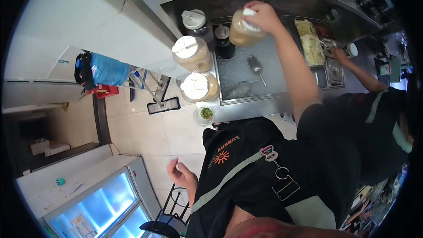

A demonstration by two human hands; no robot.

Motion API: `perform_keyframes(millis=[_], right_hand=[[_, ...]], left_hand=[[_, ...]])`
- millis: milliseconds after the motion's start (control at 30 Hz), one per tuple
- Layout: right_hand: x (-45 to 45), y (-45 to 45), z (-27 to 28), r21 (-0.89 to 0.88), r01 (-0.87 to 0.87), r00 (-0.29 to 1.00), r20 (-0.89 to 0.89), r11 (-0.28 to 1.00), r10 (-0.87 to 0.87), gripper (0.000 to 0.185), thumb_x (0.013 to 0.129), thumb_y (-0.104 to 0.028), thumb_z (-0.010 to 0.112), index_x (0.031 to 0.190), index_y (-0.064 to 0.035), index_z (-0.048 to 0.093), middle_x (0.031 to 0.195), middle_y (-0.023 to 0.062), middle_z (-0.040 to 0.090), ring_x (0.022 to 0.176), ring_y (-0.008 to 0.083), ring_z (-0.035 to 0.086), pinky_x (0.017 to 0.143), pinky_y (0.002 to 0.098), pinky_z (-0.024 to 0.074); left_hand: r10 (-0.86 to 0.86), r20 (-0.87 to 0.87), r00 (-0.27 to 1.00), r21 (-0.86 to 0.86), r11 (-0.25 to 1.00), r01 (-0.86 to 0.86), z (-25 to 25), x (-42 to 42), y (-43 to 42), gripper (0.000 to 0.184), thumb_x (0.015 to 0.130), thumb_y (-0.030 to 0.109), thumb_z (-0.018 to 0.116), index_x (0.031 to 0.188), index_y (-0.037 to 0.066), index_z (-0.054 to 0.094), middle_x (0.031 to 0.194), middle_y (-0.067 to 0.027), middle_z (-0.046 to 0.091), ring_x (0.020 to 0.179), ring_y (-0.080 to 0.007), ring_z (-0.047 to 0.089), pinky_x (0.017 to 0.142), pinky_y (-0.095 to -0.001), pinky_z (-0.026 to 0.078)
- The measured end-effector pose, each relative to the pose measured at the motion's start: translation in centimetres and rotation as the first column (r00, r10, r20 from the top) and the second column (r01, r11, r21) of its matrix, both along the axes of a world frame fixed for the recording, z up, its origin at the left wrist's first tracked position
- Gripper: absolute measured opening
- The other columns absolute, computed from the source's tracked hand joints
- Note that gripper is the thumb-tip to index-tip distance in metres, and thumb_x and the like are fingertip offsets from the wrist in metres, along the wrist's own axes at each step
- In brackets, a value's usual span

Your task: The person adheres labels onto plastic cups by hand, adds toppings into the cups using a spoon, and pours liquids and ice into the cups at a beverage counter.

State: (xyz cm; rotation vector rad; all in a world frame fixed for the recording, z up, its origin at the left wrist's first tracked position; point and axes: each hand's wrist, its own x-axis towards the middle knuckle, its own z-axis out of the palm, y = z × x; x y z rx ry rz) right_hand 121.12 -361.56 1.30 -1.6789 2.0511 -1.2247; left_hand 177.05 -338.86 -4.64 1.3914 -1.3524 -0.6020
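My right hand (pixel 263 16) grips the top of a plastic jug (pixel 245 33) with a white lid and cloudy tan liquid inside. It holds the jug tilted above the far part of a steel ice bin (pixel 273 99). A metal scoop (pixel 254 64) lies on the ice. Low at my left side, away from the counter, my left hand (pixel 182 175) hangs with loosely curled fingers and nothing visible in it. Left of the bin stand a white-lidded jug (pixel 194 87), a second such jug (pixel 191 53) and a darker one (pixel 198 24).
A cup of green pieces (pixel 205 114) sits at the counter's near left corner. A co-worker's hand (pixel 339 56) reaches among food pans (pixel 315 48) on the right. On the floor side are a mop (pixel 163 105), a stool (pixel 169 222) and a lit display fridge (pixel 99 205).
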Motion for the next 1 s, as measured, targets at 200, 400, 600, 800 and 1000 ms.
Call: perform_keyframes(millis=[200, 400, 600, 800, 1000], right_hand=[[4.6, 14.7, 7.2, 0.013, -0.056, 0.998, 0.0, 0.998, 0.056, 0.04, 0.076, -0.032, 0.082, 0.065, 0.002, 0.064, 0.087, 0.0074, 0.06, 0.082, 0.0238, 0.058, 0.071, 0.0356, 0.0454], [10.6, 24.7, 11.0, 0.008, -0.043, 0.998, -0.045, 0.999, 0.044, 0.029, 0.08, -0.017, 0.076, 0.065, 0.0008, 0.058, 0.085, 0.0069, 0.056, 0.08, 0.0221, 0.055, 0.069, 0.0348, 0.0424], [15.3, 29.3, 11.3, 0.249, 0.393, 0.92, -0.101, 0.885, -0.379, 0.029, 0.089, -0.03, 0.067, 0.079, -0.0028, 0.065, 0.087, 0.0145, 0.062, 0.079, 0.0298, 0.062, 0.07, 0.0409, 0.0467], [16.6, 28.1, 11.0, 0.395, 0.492, 0.859, -0.362, 0.776, -0.361, 0.04, 0.089, -0.047, 0.062, 0.086, -0.008, 0.066, 0.074, 0.0149, 0.066, 0.071, 0.0339, 0.066, 0.071, 0.044, 0.0488], [19.3, 22.9, 14.0, 0.255, 0.126, 0.897, -0.442, 0.959, 0.0, 0.043, 0.09, -0.051, 0.061, 0.088, -0.0084, 0.065, 0.063, 0.0109, 0.065, 0.063, 0.0312, 0.066, 0.07, 0.0408, 0.0446]], left_hand=[[-0.846, -0.052, 0.531, 0.132, 0.521, 0.843, 7.8, -19.3, -10.4, 0.066, 0.079, 0.008, 0.077, 0.134, -0.002, 0.042, 0.129, -0.0208, 0.055, 0.122, -0.0333, 0.055, 0.109, -0.0399, 0.04], [-0.969, -0.18, 0.168, 0.262, 0.117, 0.958, 6.7, -28.0, -7.9, 0.085, 0.061, 0.012, 0.083, 0.134, 0.001, 0.042, 0.126, -0.0208, 0.053, 0.122, -0.0373, 0.053, 0.104, -0.0419, 0.043], [-0.984, -0.049, 0.171, 0.104, 0.165, 0.981, 5.2, -24.0, -4.6, 0.077, 0.054, 0.007, 0.085, 0.12, 0.001, 0.046, 0.11, -0.0168, 0.05, 0.104, -0.0366, 0.052, 0.092, -0.0436, 0.045], [-0.97, 0.047, 0.238, 0.213, 0.242, 0.947, 4.9, -23.1, -4.7, 0.074, 0.054, 0.006, 0.084, 0.118, 0.001, 0.046, 0.107, -0.0178, 0.049, 0.102, -0.038, 0.051, 0.091, -0.0437, 0.044], [-0.918, -0.165, 0.36, 0.255, 0.313, 0.915, 4.0, -21.0, -5.5, 0.072, 0.061, 0.008, 0.085, 0.12, 0.001, 0.045, 0.115, -0.0151, 0.049, 0.108, -0.0298, 0.054, 0.093, -0.0413, 0.045]])
